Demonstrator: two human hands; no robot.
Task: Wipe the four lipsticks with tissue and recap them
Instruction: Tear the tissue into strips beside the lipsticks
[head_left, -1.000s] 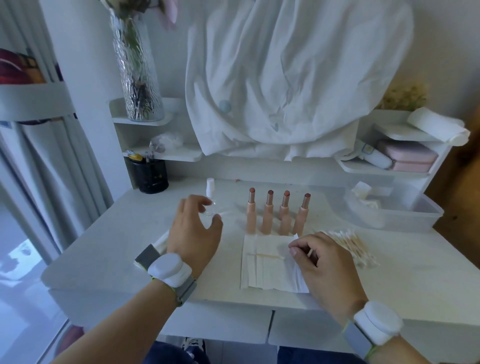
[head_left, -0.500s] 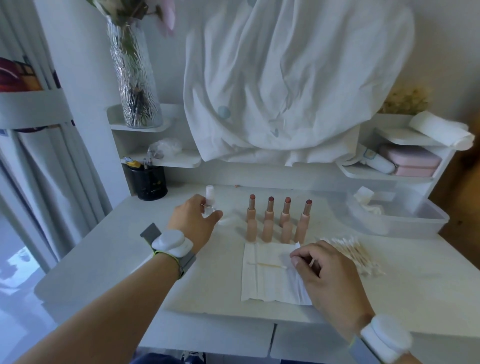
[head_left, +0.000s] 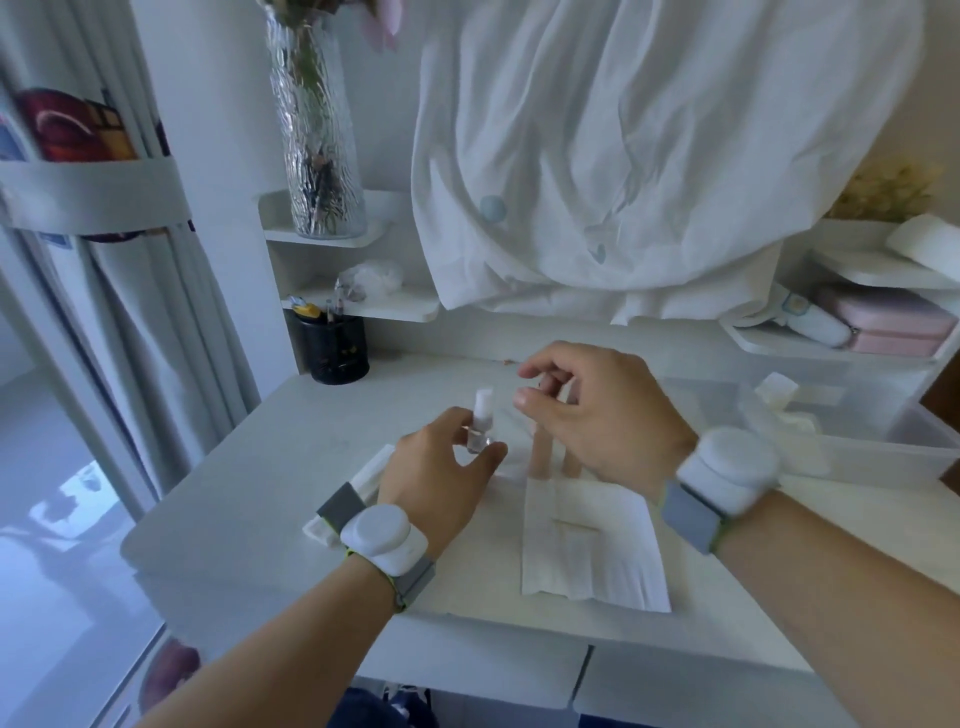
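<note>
My left hand grips a small clear bottle with a white cap, upright on the white desk. My right hand hovers just right of the cap, thumb and forefinger apart, holding nothing that I can see. It hides most of the uncapped lipsticks; only two pink bases show below the palm. A folded white tissue lies in front of them with a thin swab stick on it.
A clear plastic bin stands at the right. A black pen cup and a glass vase are at the back left. A flat white pack lies under my left wrist. White cloth hangs behind.
My left hand has closed round the small bottle. My right hand has left the tissue and moved up and left over the lipsticks, towards the bottle's cap.
</note>
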